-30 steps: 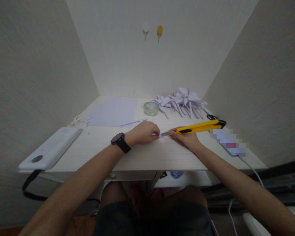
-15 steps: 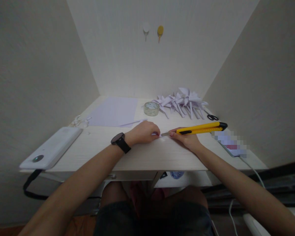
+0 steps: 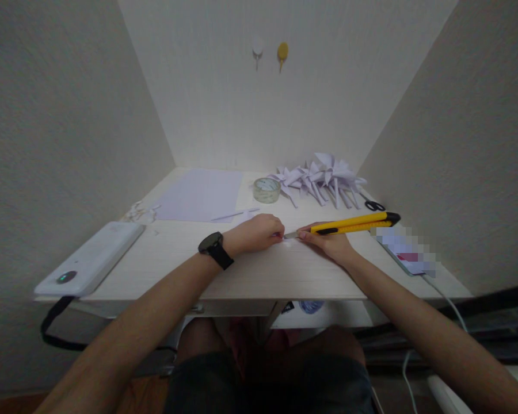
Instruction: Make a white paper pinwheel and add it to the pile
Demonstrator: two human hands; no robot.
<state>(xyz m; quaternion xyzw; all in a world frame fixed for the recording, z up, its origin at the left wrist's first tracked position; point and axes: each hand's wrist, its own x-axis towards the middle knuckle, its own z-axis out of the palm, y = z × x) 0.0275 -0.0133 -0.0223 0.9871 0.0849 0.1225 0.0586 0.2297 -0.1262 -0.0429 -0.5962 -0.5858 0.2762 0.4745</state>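
Over the middle of the white desk (image 3: pixel 259 270), my right hand (image 3: pixel 330 244) grips a yellow utility knife (image 3: pixel 354 223), its blade pointing left. My left hand (image 3: pixel 261 233), with a black watch at the wrist, is closed in a pinch right at the blade tip. Something small and white shows at those fingertips, mostly hidden; I cannot make out what it is. Just beyond my left hand lie a thin rolled paper stick (image 3: pixel 235 214) and a roll of clear tape (image 3: pixel 266 190).
Several folded paper pinwheels (image 3: pixel 323 178) are heaped at the back right, near black scissors (image 3: pixel 374 205). A paper sheet (image 3: pixel 198 192) lies back left, a white device (image 3: pixel 90 259) at the left edge. On the right is a phone (image 3: pixel 403 253) with a cable.
My left hand has shifted slightly to the right, its fingertips now closer to the knife blade. The utility knife and my right hand are almost unmoved.
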